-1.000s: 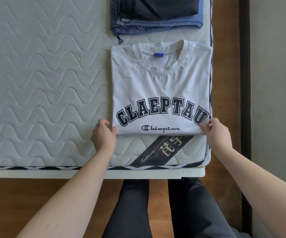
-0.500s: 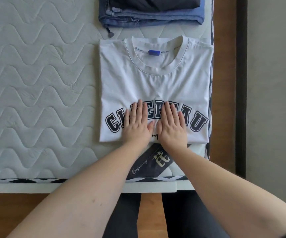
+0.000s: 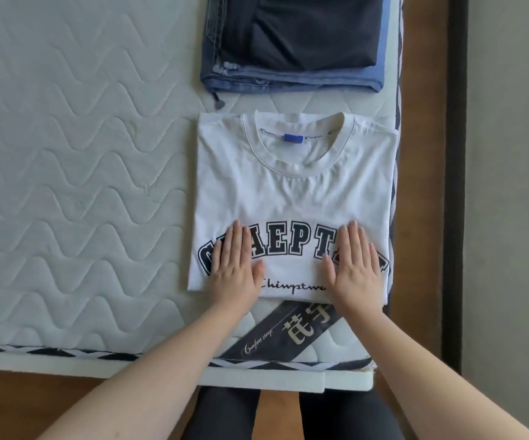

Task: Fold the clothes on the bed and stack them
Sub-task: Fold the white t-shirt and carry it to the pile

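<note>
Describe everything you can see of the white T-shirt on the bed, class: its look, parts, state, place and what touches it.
The white T-shirt looks like soft cotton knit, folded into a neat rectangle lying flat and front up on the mattress near its right edge. Its ribbed round collar, with a small blue tag inside, points toward the folded jeans stack, which lies apart from it. Dark block letters arch across the chest above a line of script. The left hand and right hand press flat on its lower part, fingers straight, covering some letters.

Soft even daylight, faint shadows, slightly soft focus, wide-angle edge bending
</note>
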Available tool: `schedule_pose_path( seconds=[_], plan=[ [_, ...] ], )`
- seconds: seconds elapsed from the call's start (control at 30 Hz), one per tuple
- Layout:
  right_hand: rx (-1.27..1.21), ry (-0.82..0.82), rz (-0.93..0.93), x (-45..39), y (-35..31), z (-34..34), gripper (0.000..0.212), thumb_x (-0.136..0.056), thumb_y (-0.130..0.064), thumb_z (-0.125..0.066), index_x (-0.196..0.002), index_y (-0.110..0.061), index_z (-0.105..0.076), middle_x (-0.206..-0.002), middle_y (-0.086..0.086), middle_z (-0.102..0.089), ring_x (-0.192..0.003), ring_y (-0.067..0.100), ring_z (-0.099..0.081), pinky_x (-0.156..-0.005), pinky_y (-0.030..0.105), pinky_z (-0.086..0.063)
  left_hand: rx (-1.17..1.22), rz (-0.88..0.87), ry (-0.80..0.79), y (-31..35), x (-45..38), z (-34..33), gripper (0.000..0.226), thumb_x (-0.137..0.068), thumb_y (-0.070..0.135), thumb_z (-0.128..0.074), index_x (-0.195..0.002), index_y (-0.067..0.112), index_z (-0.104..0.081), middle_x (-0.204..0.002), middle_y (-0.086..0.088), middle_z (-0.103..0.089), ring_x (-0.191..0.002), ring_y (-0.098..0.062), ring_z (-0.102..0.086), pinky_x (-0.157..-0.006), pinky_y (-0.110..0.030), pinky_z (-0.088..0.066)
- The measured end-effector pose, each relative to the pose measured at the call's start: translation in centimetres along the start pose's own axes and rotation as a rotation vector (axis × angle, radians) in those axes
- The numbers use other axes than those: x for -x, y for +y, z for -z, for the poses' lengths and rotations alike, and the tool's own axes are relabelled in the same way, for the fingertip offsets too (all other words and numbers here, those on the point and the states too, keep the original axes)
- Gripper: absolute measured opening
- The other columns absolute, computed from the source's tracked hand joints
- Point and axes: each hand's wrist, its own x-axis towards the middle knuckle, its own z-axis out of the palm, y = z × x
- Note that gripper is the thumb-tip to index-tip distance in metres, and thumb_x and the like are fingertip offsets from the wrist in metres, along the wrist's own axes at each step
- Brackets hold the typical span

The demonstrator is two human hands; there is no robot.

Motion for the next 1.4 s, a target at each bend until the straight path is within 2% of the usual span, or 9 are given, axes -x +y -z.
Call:
schedule_pose_path(
  seconds=[0.13, 0.23, 0.33, 0.43, 0.6, 0.73, 1.0, 1.2, 1.4],
  plan=[
    [-0.055, 0.088, 0.004, -5.7, -1.9, 1.6, 0.065, -0.101, -0.045, -0.024, -0.157, -0.015, -0.013, -0.164, 0.002, -0.009, -0.151, 0.015, -0.004, -0.123, 0.034, -0.003, 0.074, -0.027, 0.142, 0.6, -5.6, 2.4, 0.065, -0.099, 0.040, -0.029, -0.153, 0.006, -0.026, -0.160, -0.011, -0.025, -0.148, -0.024, -0.024, -0.121, -0.045, -0.018],
    [-0.051, 0.113, 0.005, -11.2, -2.5, 2.8, 0.067, -0.102, -0.043, -0.028, -0.158, -0.015, -0.005, -0.165, 0.001, -0.001, -0.151, 0.014, 0.003, -0.123, 0.034, 0.002, 0.070, 0.025, 0.180, 0.9, -12.1, 3.9, 0.067, -0.097, 0.042, -0.026, -0.154, 0.006, -0.023, -0.161, -0.011, -0.023, -0.149, -0.025, -0.023, -0.121, -0.044, -0.017],
    [-0.051, 0.150, 0.028, -15.6, -3.1, 3.8, 0.068, -0.101, -0.044, -0.028, -0.158, -0.017, 0.001, -0.165, -0.001, 0.002, -0.151, 0.011, 0.005, -0.123, 0.033, 0.003, 0.005, 0.033, 0.155, -0.4, -16.9, 4.0, 0.070, -0.096, 0.044, -0.019, -0.156, 0.007, -0.013, -0.164, -0.009, -0.013, -0.151, -0.020, -0.012, -0.122, -0.042, -0.007],
    [-0.032, 0.168, 0.077, -18.2, -2.5, 4.2, 0.070, -0.100, -0.047, -0.026, -0.157, -0.019, 0.002, -0.165, -0.002, 0.001, -0.151, 0.012, 0.004, -0.123, 0.036, -0.001, -0.059, -0.047, 0.183, -0.9, -18.9, 3.5, 0.071, -0.098, 0.043, -0.025, -0.156, 0.004, -0.010, -0.164, -0.011, -0.010, -0.152, -0.021, -0.007, -0.123, -0.045, -0.007],
    [0.041, 0.190, 0.121, -19.2, -1.6, 2.9, 0.070, -0.100, -0.049, -0.024, -0.157, -0.017, 0.000, -0.165, 0.002, -0.002, -0.152, 0.015, 0.003, -0.123, 0.042, -0.004, -0.098, -0.049, 0.302, -1.3, -18.7, 2.8, 0.069, -0.096, 0.044, -0.038, -0.153, 0.007, -0.028, -0.161, -0.014, -0.022, -0.149, -0.029, -0.019, -0.121, -0.050, -0.013],
    [0.045, 0.184, 0.129, -19.4, -1.4, 2.6, 0.070, -0.100, -0.050, -0.022, -0.157, -0.018, 0.003, -0.165, 0.002, -0.001, -0.152, 0.015, 0.004, -0.123, 0.042, -0.006, -0.061, -0.002, 0.227, -1.4, -19.0, 2.7, 0.074, -0.095, 0.047, -0.033, -0.156, 0.009, -0.016, -0.163, -0.012, -0.017, -0.151, -0.026, -0.015, -0.120, -0.053, -0.013],
    [0.064, 0.176, 0.130, -19.8, -1.5, 2.2, 0.070, -0.099, -0.051, -0.015, -0.157, -0.016, 0.002, -0.165, 0.003, -0.001, -0.152, 0.015, 0.003, -0.122, 0.040, -0.004, -0.101, 0.031, 0.139, -1.2, -19.7, 2.2, 0.076, -0.094, 0.049, -0.030, -0.157, 0.013, -0.009, -0.164, -0.012, -0.009, -0.152, -0.027, -0.007, -0.119, -0.055, -0.011],
    [0.044, 0.107, 0.138, -19.7, -1.7, 3.3, 0.070, -0.100, -0.052, -0.018, -0.157, -0.016, 0.003, -0.165, 0.002, 0.004, -0.151, 0.014, 0.008, -0.123, 0.037, -0.001, -0.087, 0.044, 0.055, -1.2, -19.9, 3.3, 0.072, -0.094, 0.053, -0.010, -0.154, 0.018, 0.007, -0.165, -0.005, 0.003, -0.152, -0.020, 0.002, -0.121, -0.050, -0.001],
    [0.067, 0.043, 0.080, -18.9, 2.3, 5.3, 0.071, -0.100, -0.057, -0.011, -0.157, -0.018, 0.003, -0.165, -0.002, 0.005, -0.149, 0.008, 0.012, -0.122, 0.030, 0.007, 0.051, 0.023, 0.022, -5.5, -18.7, 5.1, 0.076, -0.093, 0.053, -0.011, -0.157, 0.014, -0.002, -0.165, -0.002, 0.003, -0.152, -0.017, 0.002, -0.121, -0.040, 0.002]
  ],
)
